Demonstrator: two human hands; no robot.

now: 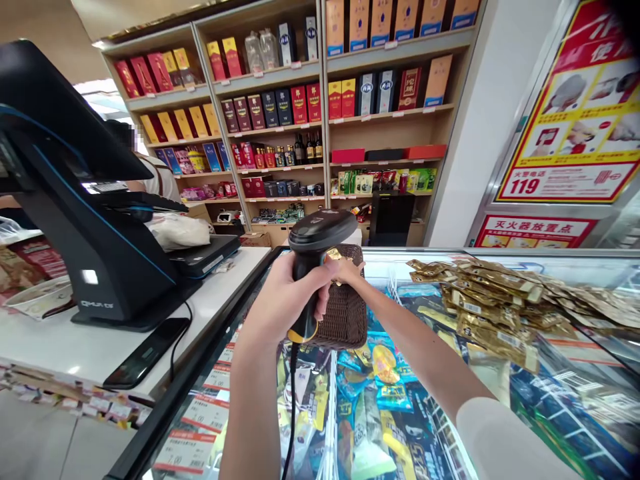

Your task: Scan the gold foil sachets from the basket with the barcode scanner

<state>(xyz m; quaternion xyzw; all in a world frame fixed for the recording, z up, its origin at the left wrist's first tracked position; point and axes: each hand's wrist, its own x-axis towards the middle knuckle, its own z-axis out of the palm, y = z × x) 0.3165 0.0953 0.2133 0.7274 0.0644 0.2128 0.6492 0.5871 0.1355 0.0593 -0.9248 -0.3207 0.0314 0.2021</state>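
My left hand [295,290] is wrapped round the handle of a black barcode scanner [323,229], whose cord [293,407] hangs down over the freezer. Just beyond it, my right hand [349,270] reaches across to a dark brown woven basket [345,320] that stands on the freezer's glass top. A gold packet [334,255] shows at the right fingers, which are closed on it and partly hidden by the scanner. On the glass to the right lies a pile of flat gold packets [490,293].
Under the glass top are several frozen-treat packs [385,363] and wire dividers. The counter [145,347] at left carries a till terminal [120,267], a phone [147,352] and a scale [213,253] with a white bag. A person [157,173] is behind the terminal. Stocked shelves [385,117] line the back.
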